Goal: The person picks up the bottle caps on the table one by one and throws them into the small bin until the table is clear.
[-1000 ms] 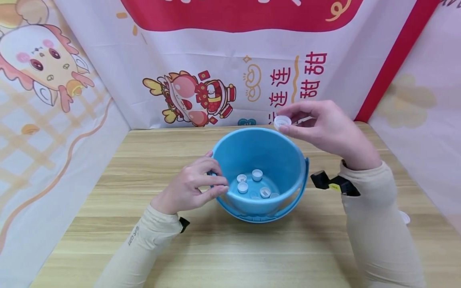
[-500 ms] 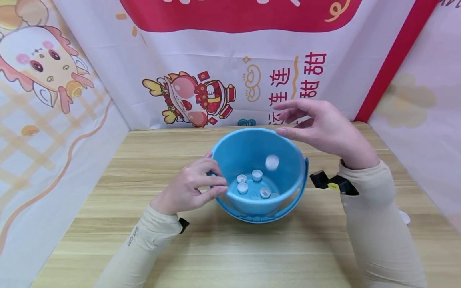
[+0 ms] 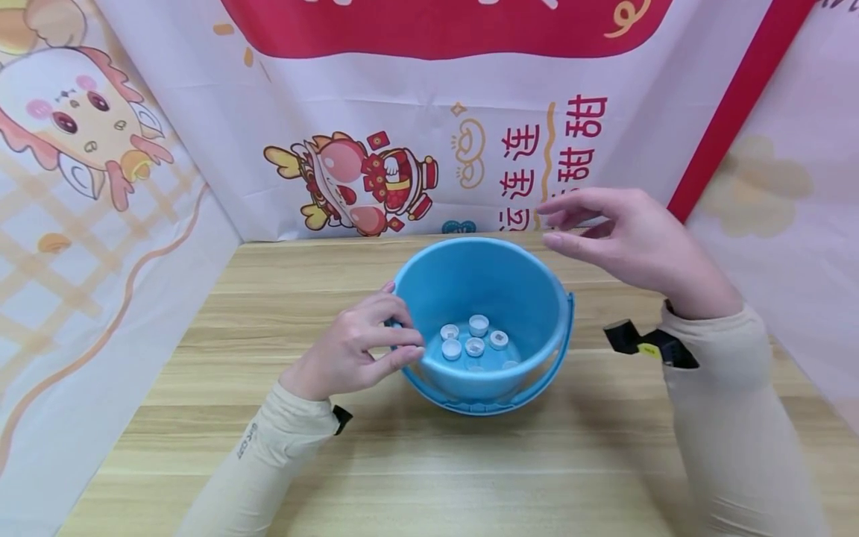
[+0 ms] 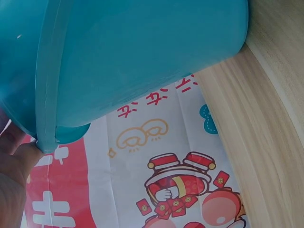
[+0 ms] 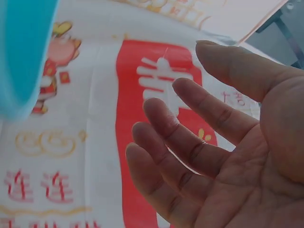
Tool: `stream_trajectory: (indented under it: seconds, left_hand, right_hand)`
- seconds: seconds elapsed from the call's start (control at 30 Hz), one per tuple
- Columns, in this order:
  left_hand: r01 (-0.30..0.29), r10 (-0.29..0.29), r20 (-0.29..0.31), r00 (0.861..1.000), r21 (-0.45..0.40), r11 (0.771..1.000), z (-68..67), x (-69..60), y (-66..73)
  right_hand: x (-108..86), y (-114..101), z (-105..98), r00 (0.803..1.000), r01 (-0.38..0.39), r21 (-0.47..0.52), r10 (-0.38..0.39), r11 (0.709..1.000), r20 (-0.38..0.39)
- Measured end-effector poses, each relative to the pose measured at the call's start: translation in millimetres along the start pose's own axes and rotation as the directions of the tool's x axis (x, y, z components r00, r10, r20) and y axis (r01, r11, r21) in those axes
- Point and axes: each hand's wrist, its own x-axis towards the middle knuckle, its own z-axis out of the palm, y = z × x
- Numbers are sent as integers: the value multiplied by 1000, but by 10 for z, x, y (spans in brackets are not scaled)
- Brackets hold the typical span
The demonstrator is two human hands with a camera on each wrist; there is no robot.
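Observation:
A blue bucket [image 3: 479,276] with a lowered blue handle stands on the wooden table. Several small white bottle caps [image 3: 479,324] lie scattered on its bottom, some partly hidden by the near wall. My left hand [image 3: 362,343] grips the bucket's left rim between fingers and thumb. In the left wrist view, the outer wall of the bucket [image 4: 152,52] fills the top, and part of the hand [image 4: 14,161] shows at its rim. Beyond the bucket's right rim hovers my right hand [image 3: 627,239], holding nothing. Its fingers [image 5: 161,118] are loosely bent and spread in the right wrist view.
The wooden table [image 3: 268,462] reaches back to a printed cloth [image 3: 416,97] with a red banner and cartoon figures. Another patterned cloth [image 3: 101,246] hangs on the left side. A black wrist camera [image 3: 644,347] sits on the right sleeve.
My right hand let go of a white bottle cap, which dropped into the bucket among the others. That hand then moved slightly to the right. My left hand stayed on the rim.

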Motion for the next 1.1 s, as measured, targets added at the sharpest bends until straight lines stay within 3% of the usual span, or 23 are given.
stream_trajectory:
  seconds: [0.3, 0.53, 0.73, 0.83, 1.1]
  left_hand:
    - [-7, 7, -4, 1000, 10, 1000, 15, -2, -4]
    - [-10, 10, -10, 1000, -8, 1000, 12, -6, -9]
    - [-16, 15, -16, 1000, -15, 1000, 5, 3, -16]
    - [-17, 17, -19, 1000, -18, 1000, 9, 2, -17]
    - [-38, 37, -41, 998, -21, 999, 23, -7, -32]
  right_hand:
    - [-378, 598, -240, 982, -174, -141, 183, 975, 51]
    - [-826, 1237, -300, 972, -173, -275, 209, 946, 107]
    - [-1239, 1695, -324, 923, -244, -367, 331, 898, 194]
    - [-1441, 1889, -331, 901, -262, -380, 366, 887, 233]
    - [-1834, 2194, -254, 836, -306, -416, 450, 857, 313]
